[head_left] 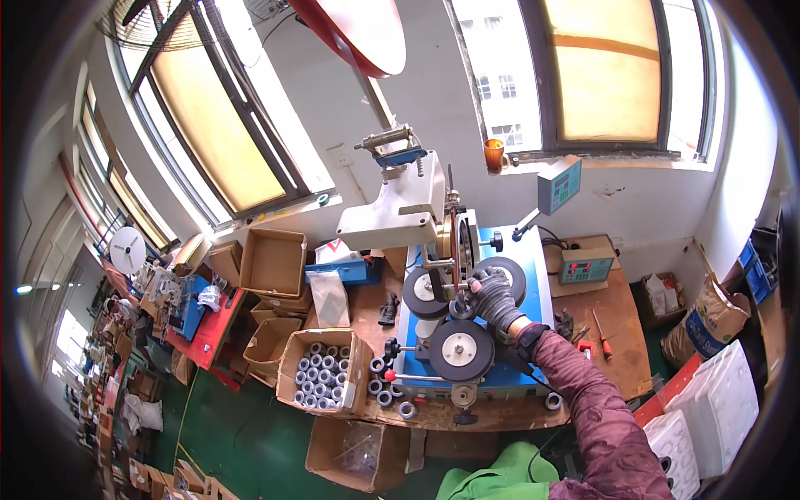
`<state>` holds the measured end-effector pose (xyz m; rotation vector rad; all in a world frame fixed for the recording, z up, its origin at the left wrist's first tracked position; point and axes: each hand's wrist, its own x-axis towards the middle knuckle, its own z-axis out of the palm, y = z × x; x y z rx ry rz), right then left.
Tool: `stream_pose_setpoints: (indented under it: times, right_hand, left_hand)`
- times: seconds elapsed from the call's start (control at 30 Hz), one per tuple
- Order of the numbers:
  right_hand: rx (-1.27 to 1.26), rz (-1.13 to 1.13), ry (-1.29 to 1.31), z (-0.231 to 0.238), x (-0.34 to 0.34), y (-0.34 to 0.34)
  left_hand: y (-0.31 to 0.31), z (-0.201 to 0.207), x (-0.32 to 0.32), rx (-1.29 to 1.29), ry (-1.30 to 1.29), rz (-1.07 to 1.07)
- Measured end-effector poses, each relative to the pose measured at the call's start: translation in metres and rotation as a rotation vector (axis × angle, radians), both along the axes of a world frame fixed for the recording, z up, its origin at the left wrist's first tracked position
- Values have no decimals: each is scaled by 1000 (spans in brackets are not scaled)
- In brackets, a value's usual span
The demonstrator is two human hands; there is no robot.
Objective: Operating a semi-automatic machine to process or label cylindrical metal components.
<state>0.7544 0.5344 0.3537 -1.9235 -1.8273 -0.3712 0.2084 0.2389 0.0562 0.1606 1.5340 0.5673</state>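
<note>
The right hand [493,297], in a grey knit glove, reached up to the blue winding machine [533,275] on the brown wooden tabletop [621,325]. Its fingers were curled together around a small dark part in the middle of the machine, between three round black wheels with white centres. I could not tell just what that small part was. One black wheel [459,350] sat just below the hand, one [422,292] was to its left, and one [507,275] was partly hidden behind it. The arm wore a puffy dark red sleeve [600,408]. The left hand was not in the picture.

A lever with a red ball on its end [389,376] stuck out at the front of the machine. Near it, a few small grey metal rings [385,392] lay loose on the tabletop.

Just left of the rings stood an open brown cardboard box [321,371]. It was full of the same grey rings, standing in rows. Behind it were more open cardboard boxes [273,262], and the biggest looked empty inside. Another open box [354,454] sat on the green floor [242,433] below the tabletop, with something clear and crinkly in it.

On the right, a red-handled screwdriver [602,335] lay on the tabletop.
</note>
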Motion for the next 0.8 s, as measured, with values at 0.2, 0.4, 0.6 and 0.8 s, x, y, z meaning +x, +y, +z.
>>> stream_pose_setpoints:
  times: [0.2, 0.4, 0.6, 0.8]
  right_hand:
    - [162, 75, 423, -4, 21, -10]
    - [66, 432, 1189, 20, 7, -82]
    - [-635, 966, 1031, 1, -77, -182]
    - [-864, 597, 1454, -60, -116, -201]
  left_hand:
    - [-15, 7, 5, 15, -106, 8]
    - [47, 130, 84, 407, -355, 385]
    - [83, 253, 216, 463, -451, -315]
    - [96, 192, 244, 866, -416, -764]
